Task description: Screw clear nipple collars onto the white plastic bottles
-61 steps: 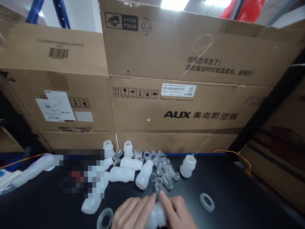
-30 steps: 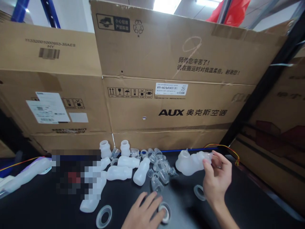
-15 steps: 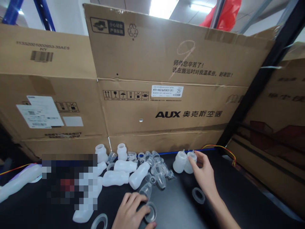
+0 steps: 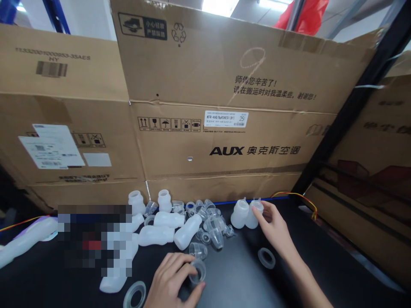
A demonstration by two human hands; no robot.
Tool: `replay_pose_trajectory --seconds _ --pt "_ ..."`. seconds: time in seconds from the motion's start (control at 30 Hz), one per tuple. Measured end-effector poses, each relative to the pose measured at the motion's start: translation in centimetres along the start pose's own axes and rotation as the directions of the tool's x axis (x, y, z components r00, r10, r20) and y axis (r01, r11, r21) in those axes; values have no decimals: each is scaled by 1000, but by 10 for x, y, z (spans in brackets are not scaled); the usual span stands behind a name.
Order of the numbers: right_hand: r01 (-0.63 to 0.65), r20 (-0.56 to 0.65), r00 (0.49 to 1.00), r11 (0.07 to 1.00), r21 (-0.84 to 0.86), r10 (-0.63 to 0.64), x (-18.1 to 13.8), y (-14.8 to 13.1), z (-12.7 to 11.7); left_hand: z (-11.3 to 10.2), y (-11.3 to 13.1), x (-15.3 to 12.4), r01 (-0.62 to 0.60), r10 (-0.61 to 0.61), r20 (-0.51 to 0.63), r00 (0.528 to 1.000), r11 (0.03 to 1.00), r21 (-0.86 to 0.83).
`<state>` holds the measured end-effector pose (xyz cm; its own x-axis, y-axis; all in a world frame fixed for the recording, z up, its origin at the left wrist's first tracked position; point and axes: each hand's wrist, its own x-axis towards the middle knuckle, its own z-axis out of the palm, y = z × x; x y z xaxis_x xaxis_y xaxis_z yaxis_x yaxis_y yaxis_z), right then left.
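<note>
My left hand (image 4: 175,280) is curled around a clear plastic ring (image 4: 201,270), its fingers at the near rim and its thumb by the lower edge. Just beyond lies a clear cup-shaped cap (image 4: 198,250) on its side. Farther right, my right hand (image 4: 272,221) grips a squat translucent white bottle (image 4: 253,219) with a small tip on top; its fingers are partly hidden behind it. A similar bottle (image 4: 239,214) stands upright against it on the left. Nearer than the right hand, another ring (image 4: 266,258) lies flat on the black surface.
Several white bottles (image 4: 156,235) lie on their sides at left centre, beside a pile of clear caps and small parts (image 4: 214,224). Two open-necked bottles (image 4: 164,201) stand behind. Another ring (image 4: 135,295) lies at the front. Cardboard (image 4: 218,137) walls the back.
My left hand has shifted the ring slightly away and to the left and tilted it. The clear cap beside it has turned. My right hand stays at the same bottle.
</note>
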<state>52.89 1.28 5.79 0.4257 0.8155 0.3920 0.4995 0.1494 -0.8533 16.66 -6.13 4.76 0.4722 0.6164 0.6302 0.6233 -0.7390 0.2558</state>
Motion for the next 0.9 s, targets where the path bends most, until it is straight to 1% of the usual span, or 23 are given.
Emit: replay_pose_trajectory --seconds 0.1,0.2,0.23,0.3,0.37,0.4,0.43,0.47,0.53,0.57,0.6,0.63,0.7,0.77,0.83,0.9 --pt "18 -23 1000 999 -47 -19 0 0 0 -2 0 0 11 -11 4 1000 1000 -13" --pt "69 -99 992 992 -106 -80 0 -5 1 -3 1 1 -16 16 -21 1000 999 -38" --pt "98 -143 983 987 -130 -116 -1 -9 1 -3 2 1 -23 21 -31 999 999 -49" --pt "164 -238 950 970 -181 -205 -7 -20 2 -2 3 0 -16 12 -53 999 997 -79" --pt "233 -280 915 947 -220 -290 -18 -35 5 0 5 -2 15 -24 -69 997 993 -117" --pt "269 -257 910 936 -229 -325 -27 -43 9 2 6 -3 34 -44 -72 996 990 -134" --pt "304 -205 914 925 -227 -351 -37 -51 14 4 6 -4 51 -62 -71 996 988 -147" --pt "337 -115 922 913 -228 -369 -47 -58 21 6 6 -5 64 -75 -66 995 986 -154" --pt "390 127 921 883 -261 -369 -69 -68 36 11 4 -8 77 -85 -47 995 985 -154" --pt "413 252 904 857 -308 -346 -79 -70 44 14 2 -10 83 -89 -38 995 985 -149" --pt "434 346 884 827 -356 -315 -87 -71 51 17 0 -11 88 -94 -30 995 986 -144" --pt "451 413 866 796 -403 -282 -93 -70 57 20 -2 -13 90 -94 -25 995 986 -141" --pt "466 472 849 762 -450 -240 -99 -66 63 28 -6 -16 90 -94 -21 995 986 -137" --pt "456 488 843 781 -427 -225 -98 -64 61 35 -10 -19 88 -91 -21 996 987 -133" --pt "448 495 831 835 -321 -256 -90 -68 51 40 -11 -22 90 -94 -26 995 987 -136" --pt "452 446 828 875 -174 -339 -76 -78 35 42 -11 -22 90 -95 -30 995 986 -140"
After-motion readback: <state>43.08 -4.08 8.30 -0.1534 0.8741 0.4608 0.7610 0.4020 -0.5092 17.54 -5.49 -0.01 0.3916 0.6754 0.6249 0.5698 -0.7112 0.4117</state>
